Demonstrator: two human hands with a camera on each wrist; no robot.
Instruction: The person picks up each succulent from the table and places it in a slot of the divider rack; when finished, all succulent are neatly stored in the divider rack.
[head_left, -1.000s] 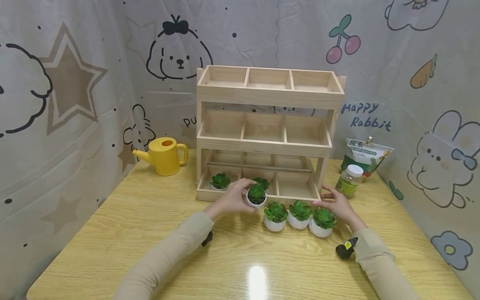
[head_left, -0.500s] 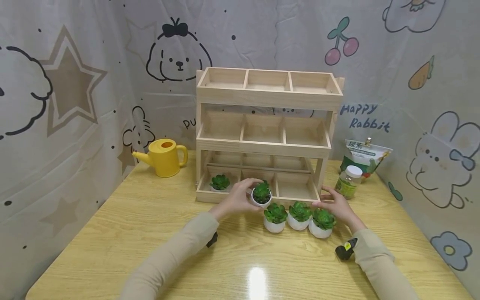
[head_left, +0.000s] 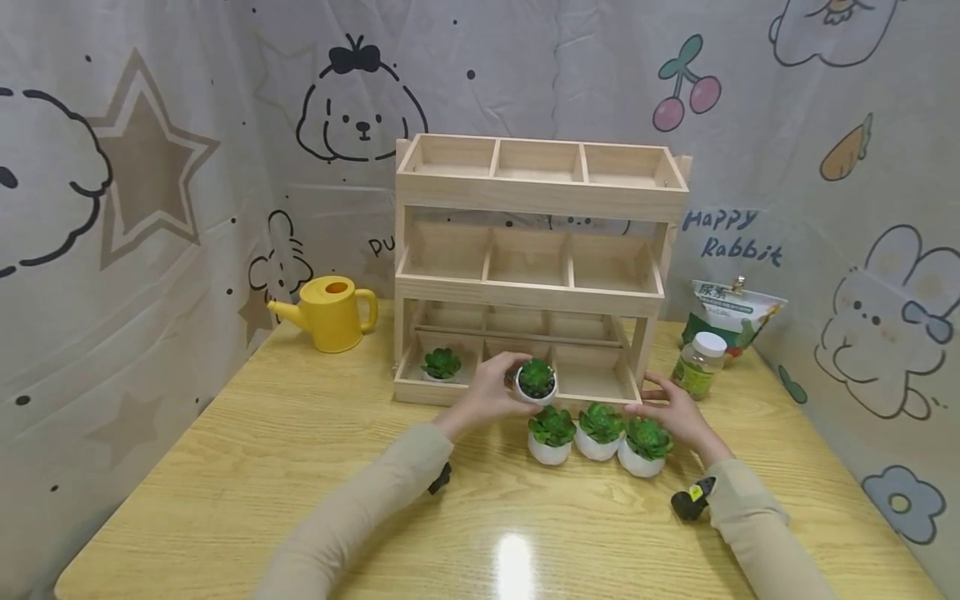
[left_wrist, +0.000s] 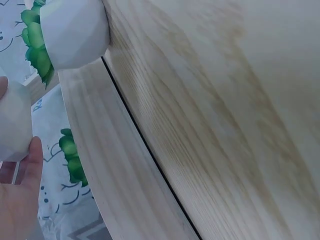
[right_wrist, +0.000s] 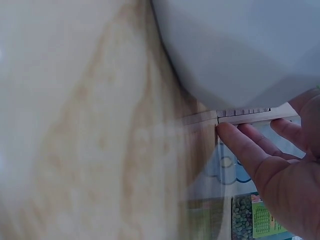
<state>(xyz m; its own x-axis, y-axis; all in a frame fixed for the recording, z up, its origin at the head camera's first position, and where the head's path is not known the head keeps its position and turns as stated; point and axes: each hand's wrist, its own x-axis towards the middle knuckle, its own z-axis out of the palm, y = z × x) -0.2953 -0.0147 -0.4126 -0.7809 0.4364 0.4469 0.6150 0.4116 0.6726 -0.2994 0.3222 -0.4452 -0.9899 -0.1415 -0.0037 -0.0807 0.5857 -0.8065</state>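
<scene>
My left hand (head_left: 491,390) holds a small potted succulent (head_left: 536,382), fingers and thumb on its white pot (left_wrist: 15,120). It is raised at the front of the wooden shelf's (head_left: 528,292) bottom tier, before the middle compartment, which it partly hides. Another succulent (head_left: 441,364) sits in the bottom left compartment. Below the left hand, three more stand in a row on the table: a left one (head_left: 551,435), a middle one (head_left: 599,431) and a right one (head_left: 645,446). My right hand (head_left: 672,410), fingers extended, touches the shelf's lower right front corner.
A yellow watering can (head_left: 333,314) stands left of the shelf. To the right are a jar with a white lid (head_left: 699,365) and a clipped bag (head_left: 733,312). Printed fabric (head_left: 480,83) hangs behind the wooden table (head_left: 315,454).
My left hand has moved to the right along the bottom tier with the succulent, now nearly above the left plant of the row. The right hand has stayed at the shelf corner.
</scene>
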